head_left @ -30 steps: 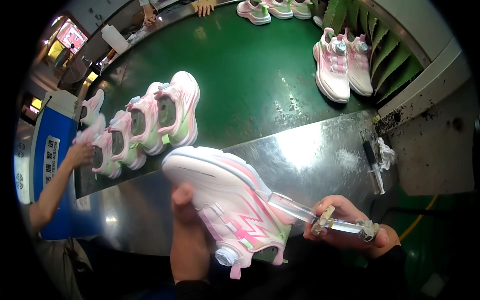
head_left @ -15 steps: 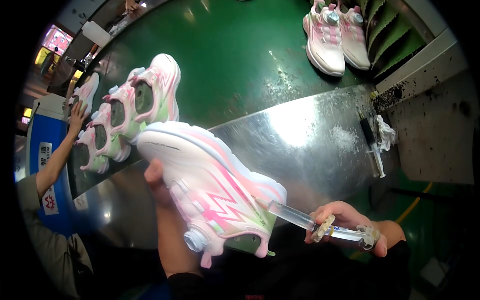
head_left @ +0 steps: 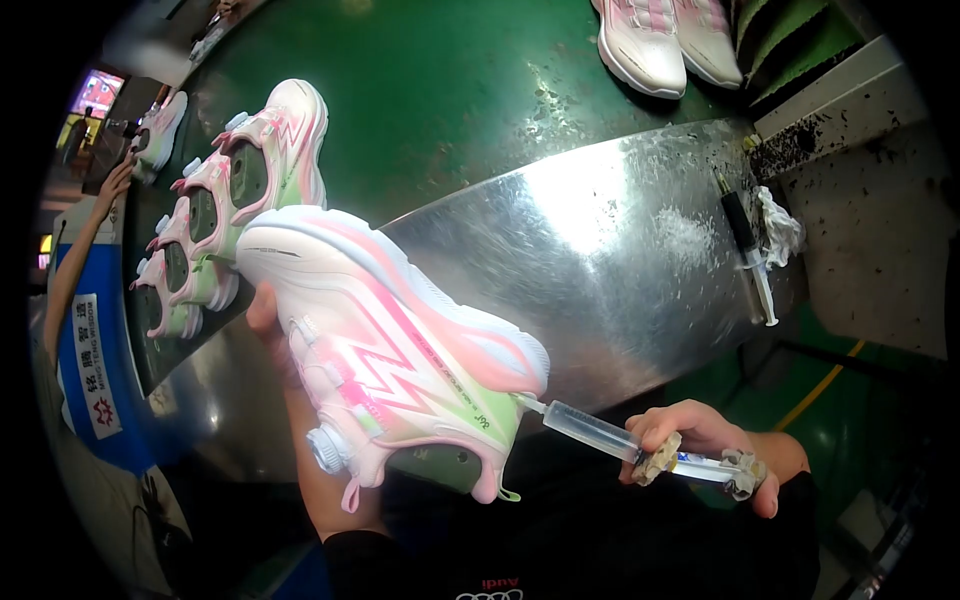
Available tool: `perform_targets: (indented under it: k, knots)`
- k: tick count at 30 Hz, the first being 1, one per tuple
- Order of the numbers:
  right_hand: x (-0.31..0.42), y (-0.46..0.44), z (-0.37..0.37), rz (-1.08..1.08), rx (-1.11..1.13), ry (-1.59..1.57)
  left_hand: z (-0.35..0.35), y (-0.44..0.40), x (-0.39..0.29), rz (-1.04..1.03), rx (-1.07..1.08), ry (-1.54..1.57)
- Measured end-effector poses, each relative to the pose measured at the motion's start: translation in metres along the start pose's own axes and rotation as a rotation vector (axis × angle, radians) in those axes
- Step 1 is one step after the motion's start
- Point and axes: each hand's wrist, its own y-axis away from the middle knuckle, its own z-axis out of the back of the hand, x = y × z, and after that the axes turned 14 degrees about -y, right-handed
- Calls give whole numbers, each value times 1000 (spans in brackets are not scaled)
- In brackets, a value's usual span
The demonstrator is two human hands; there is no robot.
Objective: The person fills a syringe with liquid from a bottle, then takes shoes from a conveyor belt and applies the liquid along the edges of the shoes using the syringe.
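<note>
My left hand (head_left: 268, 325) is closed around the far side of a pink, white and green sneaker (head_left: 375, 335), mostly hidden behind it. The sneaker is tilted with its side and sole edge turned up and its heel toward my right. In my right hand (head_left: 690, 435) is a clear syringe (head_left: 590, 430) with whitish crusted lumps on its grip and plunger end. Its tip meets the sneaker's heel near the sole line; exact contact is hard to tell.
Several matching sneakers (head_left: 285, 130) stand in a row on the green surface (head_left: 430, 90). A pair (head_left: 640, 50) sits at the far right. On the metal plate (head_left: 480, 250) lie a dark-filled syringe (head_left: 740, 230) and crumpled tissue (head_left: 780, 228). A co-worker's hand (head_left: 118, 180) is near another sneaker (head_left: 160, 130).
The sneaker has shifted left and up in view, along with the surroundings. The syringe tip has moved from the sneaker's side to the heel end. The co-worker's hand has moved up and left.
</note>
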Motion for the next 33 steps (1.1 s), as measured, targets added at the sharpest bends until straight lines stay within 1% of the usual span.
perform_targets:
  k: [4, 8, 12, 14, 16, 18, 19, 22, 23, 24, 26, 27, 31, 33]
  knots:
    - [-4, 3, 3, 12, -11, -38, 10, -3, 1, 10, 20, 11]
    - [-5, 6, 6, -8, -4, -54, 23, -6, -1, 74, 131, 75]
    - [-8, 9, 9, 20, -15, -96, 37, -9, -8, 161, 265, 134]
    - [-10, 11, 13, 26, -10, -115, 38, -8, -10, 183, 270, 113]
    - [-14, 13, 16, 33, -10, -134, 32, -1, -11, 151, 199, 10]
    - [-17, 13, 19, 35, -3, -140, 22, 7, -15, 111, 121, -186]
    - [-17, 13, 22, 34, 6, -132, 42, 12, -18, 104, 35, -181]
    - [-23, 10, 27, 54, 5, -106, 33, 34, -21, 139, -119, -314]
    - [-24, 9, 29, 63, 0, -95, 31, 45, -32, 263, -82, -253]
    - [-25, 8, 31, 39, -4, -68, 33, 56, -37, 282, -110, -283]
    - [-25, 7, 36, -13, -14, -11, 39, 75, -46, 310, -161, -357]
    - [-28, 3, 35, 16, -11, 4, 43, 82, -48, 314, -185, -404]
    - [-37, -1, 35, -33, -34, 45, 58, 119, -55, 311, -298, -584]
    - [-40, -4, 35, -38, -24, 84, 63, 148, -58, 315, -359, -599]
